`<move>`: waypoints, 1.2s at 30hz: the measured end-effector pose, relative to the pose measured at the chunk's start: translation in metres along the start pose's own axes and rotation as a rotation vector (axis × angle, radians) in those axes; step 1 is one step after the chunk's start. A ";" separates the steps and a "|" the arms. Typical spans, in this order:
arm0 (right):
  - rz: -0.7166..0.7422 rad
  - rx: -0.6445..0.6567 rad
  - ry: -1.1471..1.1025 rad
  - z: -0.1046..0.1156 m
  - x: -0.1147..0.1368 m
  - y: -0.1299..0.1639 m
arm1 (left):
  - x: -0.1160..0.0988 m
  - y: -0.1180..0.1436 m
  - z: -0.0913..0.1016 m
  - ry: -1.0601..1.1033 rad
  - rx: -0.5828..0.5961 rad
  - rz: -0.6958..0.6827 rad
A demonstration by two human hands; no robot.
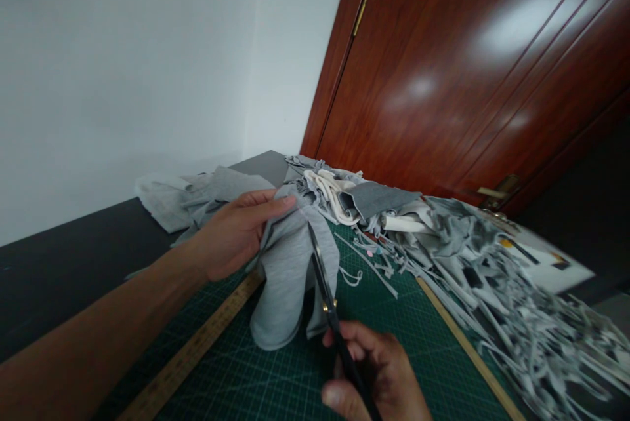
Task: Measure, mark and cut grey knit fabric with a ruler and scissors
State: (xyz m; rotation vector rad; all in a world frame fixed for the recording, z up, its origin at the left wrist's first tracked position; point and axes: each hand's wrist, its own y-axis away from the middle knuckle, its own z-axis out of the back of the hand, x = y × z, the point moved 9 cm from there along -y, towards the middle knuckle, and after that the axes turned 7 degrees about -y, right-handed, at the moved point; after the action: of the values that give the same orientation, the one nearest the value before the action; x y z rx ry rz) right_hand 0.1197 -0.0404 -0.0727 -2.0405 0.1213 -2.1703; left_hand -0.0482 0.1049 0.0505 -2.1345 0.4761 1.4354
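Note:
My left hand [235,232] grips the top of a grey fabric piece [288,277] and holds it up so that it hangs down onto the green cutting mat [394,336]. My right hand [377,375] holds black scissors [327,300] near the bottom of the view. Their blades point up along the fabric's right side and look nearly closed against the cloth.
A wooden ruler [197,349] lies along the mat's left edge and another [467,349] along its right. A heap of grey and white fabric strips [492,277] fills the right side. Folded grey cloth [197,198] lies behind. A brown door [482,67] stands beyond the black table [59,263].

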 end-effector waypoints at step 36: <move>-0.031 0.115 -0.213 -0.006 -0.012 -0.003 | 0.005 0.008 -0.024 0.008 0.200 0.039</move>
State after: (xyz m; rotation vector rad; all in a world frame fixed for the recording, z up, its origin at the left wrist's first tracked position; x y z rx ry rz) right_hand 0.1147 -0.0360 -0.0848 -2.2029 -0.0599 -1.9119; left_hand -0.0329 0.0847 0.0514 -1.9825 0.6396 1.3410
